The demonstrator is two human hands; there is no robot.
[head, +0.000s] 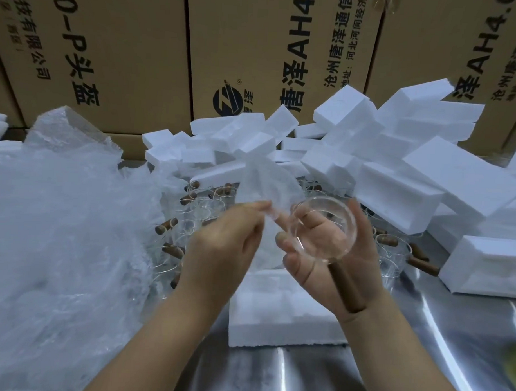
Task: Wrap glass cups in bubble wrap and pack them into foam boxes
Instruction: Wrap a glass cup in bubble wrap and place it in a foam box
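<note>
Fingers of the right hand curl round a glass cup, its mouth toward the camera and its wooden handle pointing near along the wrist. Just left, the left hand pinches a bubble wrap sheet that rises beside the cup. Beneath both lies an open foam box on the metal table. More cups stand farther back. A bubble wrap heap sits left, piled foam boxes far right, cartons behind.
</note>
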